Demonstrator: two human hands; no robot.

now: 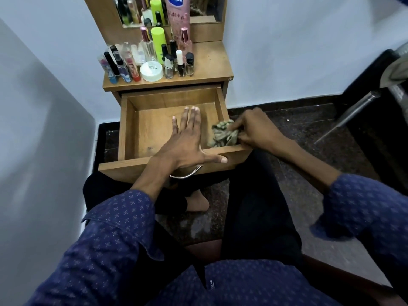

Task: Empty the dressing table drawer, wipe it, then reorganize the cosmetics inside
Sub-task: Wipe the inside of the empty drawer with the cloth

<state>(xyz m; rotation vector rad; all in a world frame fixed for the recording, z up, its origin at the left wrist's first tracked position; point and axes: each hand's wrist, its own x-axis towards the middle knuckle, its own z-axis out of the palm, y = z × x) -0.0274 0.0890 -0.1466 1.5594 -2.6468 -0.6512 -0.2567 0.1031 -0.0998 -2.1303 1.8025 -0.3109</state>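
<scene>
Two bare hands at the pulled-out dressing table drawer (pixel 172 100), both in blue patterned sleeves. Left hand (pixel 187 140) spread flat, fingers straight and reaching over the drawer's wooden floor, thumb laid along the front panel just above the metal handle (pixel 187 173); grip apart, holding nothing. Right hand (pixel 254 129) at the drawer's front right corner, fingers curled and clamped on a crumpled green-patterned cloth (pixel 223 134), the cloth bunched against the right wall and front panel inside the drawer. Nothing else visible inside apart from hand and cloth.

Cosmetics crowded on the left half of the tabletop (pixel 212 69) behind the drawer: white round cream jar (pixel 152 72) near the front edge, three small nail polish bottles (pixel 181 65) just to its right, a row of slim spray tubes (pixel 119 67) to its left, a lime-green capped bottle (pixel 158 39) and a tall pink Vaseline lotion bottle (pixel 177 16) at the back against the mirror (pixel 205 7). Dark speckled floor (pixel 298 120) below, pale walls to both sides.
</scene>
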